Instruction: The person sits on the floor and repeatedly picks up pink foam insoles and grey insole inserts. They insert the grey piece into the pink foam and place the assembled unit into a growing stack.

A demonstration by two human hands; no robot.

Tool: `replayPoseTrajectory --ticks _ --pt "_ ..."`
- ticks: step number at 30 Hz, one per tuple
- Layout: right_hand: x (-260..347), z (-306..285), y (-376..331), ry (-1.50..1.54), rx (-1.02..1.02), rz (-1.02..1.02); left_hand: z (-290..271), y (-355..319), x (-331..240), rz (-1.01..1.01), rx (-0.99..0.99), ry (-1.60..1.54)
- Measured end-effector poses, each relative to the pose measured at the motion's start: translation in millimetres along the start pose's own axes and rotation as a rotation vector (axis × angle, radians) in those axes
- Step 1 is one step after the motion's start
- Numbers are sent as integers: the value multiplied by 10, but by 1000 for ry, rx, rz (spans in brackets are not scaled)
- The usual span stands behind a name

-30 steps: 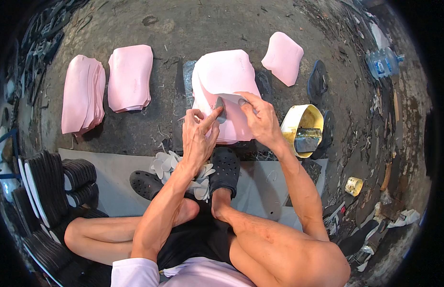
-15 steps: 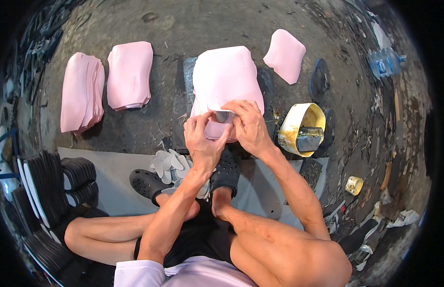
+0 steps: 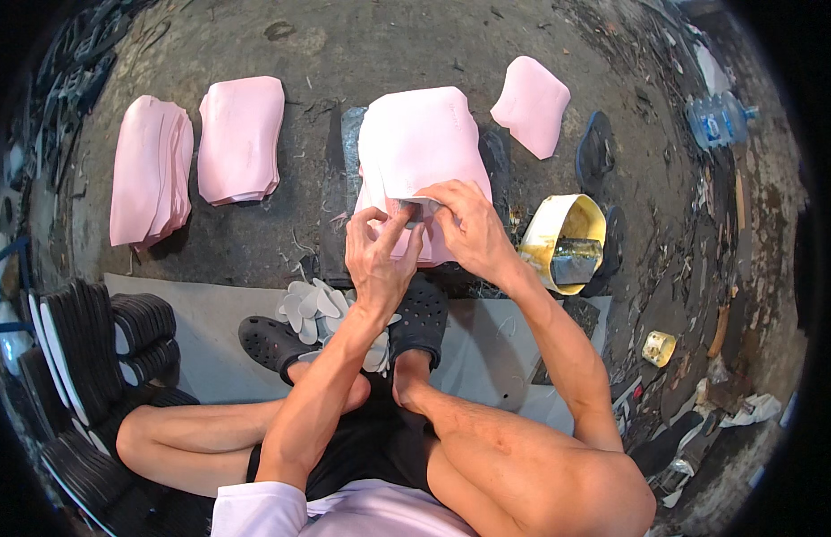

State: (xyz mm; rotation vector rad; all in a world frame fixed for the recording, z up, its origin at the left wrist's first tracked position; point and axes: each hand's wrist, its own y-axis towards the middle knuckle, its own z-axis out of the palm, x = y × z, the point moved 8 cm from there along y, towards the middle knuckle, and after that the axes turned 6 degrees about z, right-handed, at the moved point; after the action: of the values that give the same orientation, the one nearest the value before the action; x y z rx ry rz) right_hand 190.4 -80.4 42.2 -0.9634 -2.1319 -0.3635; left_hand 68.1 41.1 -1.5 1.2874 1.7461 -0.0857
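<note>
A rough, stained concrete floor [image 3: 362, 45] carries everything. At far left black soles [image 3: 84, 349] stand stacked on a grey mat [image 3: 210, 349]; beyond lie two piles of pink sheets [image 3: 152, 170], [image 3: 241, 139]. In the middle a pink sheet stack [image 3: 420, 143] rests on the floor. The left hand [image 3: 380, 259] and right hand [image 3: 469, 228] meet at its near edge, fingers curled, pinching a small grey piece [image 3: 418, 208] between them. Right of them sits a yellow glue tin [image 3: 563, 242], then a plastic bottle [image 3: 720, 118].
</note>
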Motion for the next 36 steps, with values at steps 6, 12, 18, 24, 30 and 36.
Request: replayPoseTrajectory --ticks 6,12,18,24,30,36 --pt "-149 -197 102 223 -38 246 14 -22 36 -49 36 -15" --pt "71 38 -73 -60 -76 -19 76 -68 124 -131 62 -37" --pt "-5 -121 26 130 -79 99 83 -60 143 -138 40 -52" --pt "37 102 -64 -99 -48 13 63 -66 150 -148 18 -68" --pt "118 309 -332 -371 -110 -108 -57 -159 185 -357 -96 -336" --pt "82 181 -330 -323 -3 -54 -8 62 20 -455 -106 -96"
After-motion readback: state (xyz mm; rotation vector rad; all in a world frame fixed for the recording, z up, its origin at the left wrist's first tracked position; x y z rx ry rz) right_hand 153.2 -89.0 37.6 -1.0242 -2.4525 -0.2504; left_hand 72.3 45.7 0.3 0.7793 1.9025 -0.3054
